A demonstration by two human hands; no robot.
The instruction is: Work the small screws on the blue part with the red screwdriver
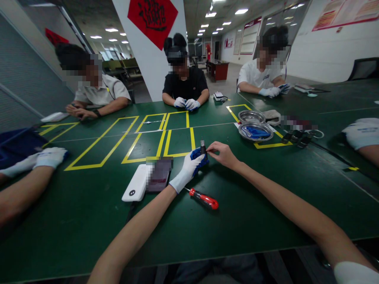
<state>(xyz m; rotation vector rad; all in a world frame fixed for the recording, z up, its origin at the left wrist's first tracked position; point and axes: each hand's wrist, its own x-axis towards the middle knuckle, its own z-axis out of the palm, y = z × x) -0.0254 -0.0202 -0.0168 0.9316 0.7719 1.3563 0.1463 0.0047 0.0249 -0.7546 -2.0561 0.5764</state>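
Observation:
My left hand [189, 167], in a white glove with blue on the palm side, is closed around a small black cylindrical piece with a shiny metal-looking tip [203, 147]. The piece stands upright out of its grip. My right hand [223, 154] is bare, with thumb and forefinger pinched together against the piece's right side; anything tiny between those fingertips is too small to make out. Just below my left wrist lies a screwdriver [204, 198] with a red and black handle. A white power bank [136, 183] and a dark phone [159, 176] rest left of that wrist.
Two metal bowls [241, 135] stand to the right, the nearer containing something blue. Beside them are a greyish cloth item [271, 117] and several black pieces [300, 138]. Yellow tape outlines mark the green table [237, 225]. Other people's hands rest around it, some gloved.

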